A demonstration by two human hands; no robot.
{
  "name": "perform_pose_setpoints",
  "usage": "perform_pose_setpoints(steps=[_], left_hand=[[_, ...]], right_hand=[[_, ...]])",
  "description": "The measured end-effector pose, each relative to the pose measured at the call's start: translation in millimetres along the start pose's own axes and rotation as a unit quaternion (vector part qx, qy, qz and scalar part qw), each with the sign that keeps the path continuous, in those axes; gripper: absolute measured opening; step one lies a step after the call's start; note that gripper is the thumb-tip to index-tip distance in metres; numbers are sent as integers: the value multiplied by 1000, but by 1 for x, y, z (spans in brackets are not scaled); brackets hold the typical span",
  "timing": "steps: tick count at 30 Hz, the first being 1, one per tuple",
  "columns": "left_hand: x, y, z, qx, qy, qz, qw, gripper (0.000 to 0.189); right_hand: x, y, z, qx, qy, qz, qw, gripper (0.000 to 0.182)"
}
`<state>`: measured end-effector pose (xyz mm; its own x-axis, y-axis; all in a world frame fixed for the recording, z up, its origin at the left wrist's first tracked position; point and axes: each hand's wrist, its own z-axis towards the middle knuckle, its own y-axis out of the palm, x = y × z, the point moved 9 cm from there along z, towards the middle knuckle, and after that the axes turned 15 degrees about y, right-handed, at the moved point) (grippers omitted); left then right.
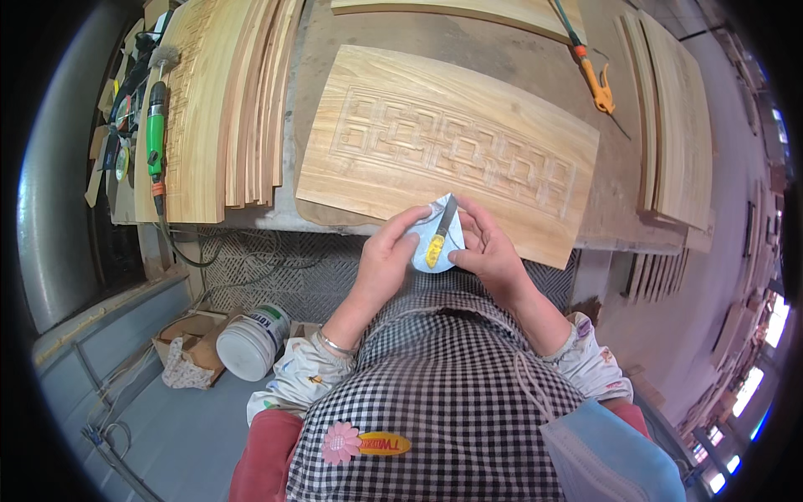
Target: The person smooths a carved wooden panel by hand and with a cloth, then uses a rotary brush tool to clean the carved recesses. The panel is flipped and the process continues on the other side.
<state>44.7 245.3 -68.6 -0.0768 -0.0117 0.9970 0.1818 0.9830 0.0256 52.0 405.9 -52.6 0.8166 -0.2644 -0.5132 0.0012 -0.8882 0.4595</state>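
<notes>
Between my hands, near the front edge of a carved wooden panel (477,100), is a pale blue sheet (423,243) with a rounded lower edge. A narrow tool with a dark flat strip and a yellow handle (435,250) lies against it. My left hand (390,246) pinches the sheet's left side between thumb and fingers. On the other side, my right hand (490,246) grips it with the thumb at its lower right. The panel lies flat, its geometric fretwork facing up, and its near right corner overhangs the workbench.
Carved boards (201,125) are stacked at left, topped by a green rotary tool (155,135) with a bristly round head. An orange air blow gun (595,81) lies at back right, near more boards (680,125). A white bucket (251,345) and cardboard box (194,342) occupy the floor.
</notes>
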Motion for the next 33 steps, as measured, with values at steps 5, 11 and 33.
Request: perform_pose_setpoints(steps=[5, 11, 33], left_hand=[[16, 17, 3, -53, 10, 247, 967, 57], [-42, 25, -18, -15, -158, 124, 980, 35], [50, 46, -8, -41, 263, 481, 835, 32]], right_hand=[[14, -25, 5, 99, -84, -44, 991, 50], [34, -55, 1, 218, 15, -105, 970, 16], [40, -61, -14, 234, -30, -8, 972, 14]])
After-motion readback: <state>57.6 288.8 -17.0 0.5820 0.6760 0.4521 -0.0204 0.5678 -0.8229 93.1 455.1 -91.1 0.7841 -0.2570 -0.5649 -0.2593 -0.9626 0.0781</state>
